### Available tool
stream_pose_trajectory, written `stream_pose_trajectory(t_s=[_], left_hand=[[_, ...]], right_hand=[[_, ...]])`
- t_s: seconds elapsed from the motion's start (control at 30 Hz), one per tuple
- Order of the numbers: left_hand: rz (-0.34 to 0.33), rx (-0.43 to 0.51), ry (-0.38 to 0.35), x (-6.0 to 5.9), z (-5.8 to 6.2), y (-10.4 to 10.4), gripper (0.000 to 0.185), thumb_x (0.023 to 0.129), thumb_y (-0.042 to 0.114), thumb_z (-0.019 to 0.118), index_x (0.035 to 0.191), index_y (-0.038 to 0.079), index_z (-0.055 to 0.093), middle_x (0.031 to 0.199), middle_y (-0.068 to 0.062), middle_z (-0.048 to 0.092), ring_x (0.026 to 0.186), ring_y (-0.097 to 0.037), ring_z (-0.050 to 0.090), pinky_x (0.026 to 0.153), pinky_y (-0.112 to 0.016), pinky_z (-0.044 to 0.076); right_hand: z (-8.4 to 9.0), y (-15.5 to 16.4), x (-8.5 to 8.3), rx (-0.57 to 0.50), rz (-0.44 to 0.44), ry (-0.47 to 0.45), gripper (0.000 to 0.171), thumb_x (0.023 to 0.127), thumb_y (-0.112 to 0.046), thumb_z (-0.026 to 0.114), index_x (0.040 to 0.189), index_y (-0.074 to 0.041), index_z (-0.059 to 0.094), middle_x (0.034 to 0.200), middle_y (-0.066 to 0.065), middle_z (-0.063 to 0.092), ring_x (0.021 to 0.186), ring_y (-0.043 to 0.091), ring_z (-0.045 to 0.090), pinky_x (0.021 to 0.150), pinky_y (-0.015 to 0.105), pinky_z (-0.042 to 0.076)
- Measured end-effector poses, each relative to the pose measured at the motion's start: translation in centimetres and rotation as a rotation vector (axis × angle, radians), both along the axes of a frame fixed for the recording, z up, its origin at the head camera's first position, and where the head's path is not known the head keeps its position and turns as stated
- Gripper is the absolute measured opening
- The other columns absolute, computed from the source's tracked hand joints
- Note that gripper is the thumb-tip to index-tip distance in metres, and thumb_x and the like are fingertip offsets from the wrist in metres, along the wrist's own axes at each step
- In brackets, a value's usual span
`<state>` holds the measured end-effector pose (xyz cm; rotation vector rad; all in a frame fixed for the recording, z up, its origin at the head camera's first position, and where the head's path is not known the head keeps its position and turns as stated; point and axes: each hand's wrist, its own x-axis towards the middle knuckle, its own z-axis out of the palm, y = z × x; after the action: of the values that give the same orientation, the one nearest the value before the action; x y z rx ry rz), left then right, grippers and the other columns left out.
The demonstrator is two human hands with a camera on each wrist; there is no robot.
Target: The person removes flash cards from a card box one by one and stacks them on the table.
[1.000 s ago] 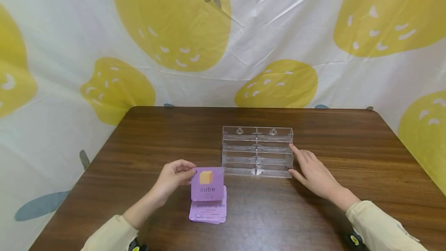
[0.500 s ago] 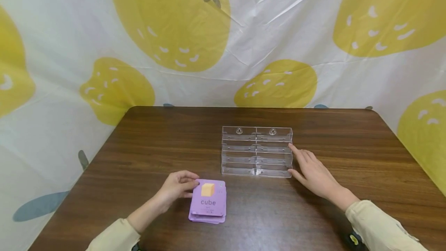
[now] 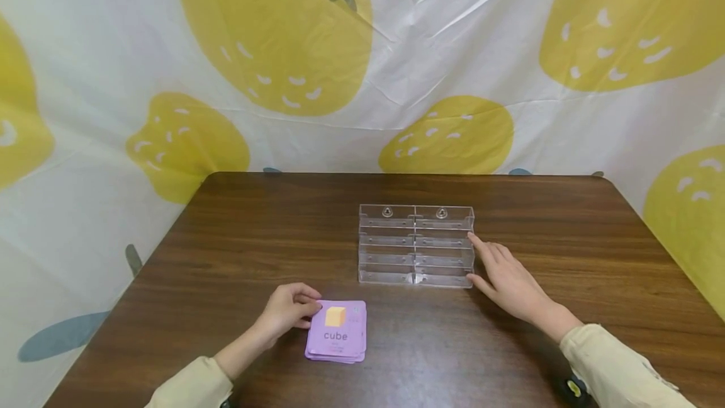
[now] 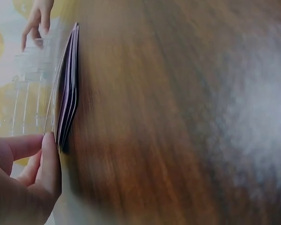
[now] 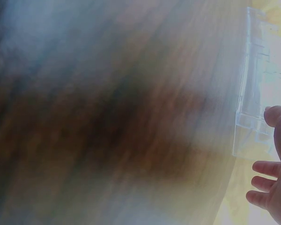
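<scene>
A purple card with a yellow cube and the word "cube" (image 3: 338, 326) lies over a small stack of purple cards (image 4: 69, 93). My left hand (image 3: 290, 308) pinches its left edge between thumb and finger. In the left wrist view that top card (image 4: 51, 102) tilts slightly up from the stack at the pinched side. To the right and farther back stands a clear plastic card holder (image 3: 416, 245) with two columns of tiered compartments. My right hand (image 3: 508, 281) rests with extended fingers and thumb at the holder's right side.
The dark wooden table (image 3: 272, 219) extends around both things. A white cloth with yellow fruit print (image 3: 317, 143) hangs behind the table and along its sides. Both wrists carry a dark band.
My left hand has lowered the cube card from above, bringing it toward me over the stack, covering the "parallelogram" card. The right hand and the holder have stayed put.
</scene>
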<state>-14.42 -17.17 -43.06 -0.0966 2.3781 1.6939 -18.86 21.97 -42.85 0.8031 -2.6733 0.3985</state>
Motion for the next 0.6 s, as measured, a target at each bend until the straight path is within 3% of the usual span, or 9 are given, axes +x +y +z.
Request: stream_pose_trajectory(t_s=[0.27,0.6], left_hand=[[0.050,-0.136,0.061,0.15,0.27,0.19,0.013,0.075,-0.003,0.067,0.087,-0.003,0.063,0.080,-0.012,0.066,0.063,-0.016,0.060,0.050,-0.029,0.052],[0.053,-0.216,0.128,0.54,0.74,0.23,0.012,0.072,-0.003,0.069,0.082,-0.002,0.063,0.077,-0.011,0.067,0.060,-0.016,0.060,0.047,-0.028,0.051]], right_hand=[[0.02,0.02,-0.03,0.002,-0.006,-0.017,0.074,0.083,-0.019,0.065,0.140,0.000,0.022,0.116,0.023,0.051,0.107,0.037,0.046,0.088,0.049,0.040],[-0.01,0.02,-0.03,0.000,-0.002,-0.005,0.074,0.083,-0.018,0.066,0.140,0.000,0.023,0.115,0.023,0.051,0.106,0.037,0.047,0.088,0.049,0.040]])
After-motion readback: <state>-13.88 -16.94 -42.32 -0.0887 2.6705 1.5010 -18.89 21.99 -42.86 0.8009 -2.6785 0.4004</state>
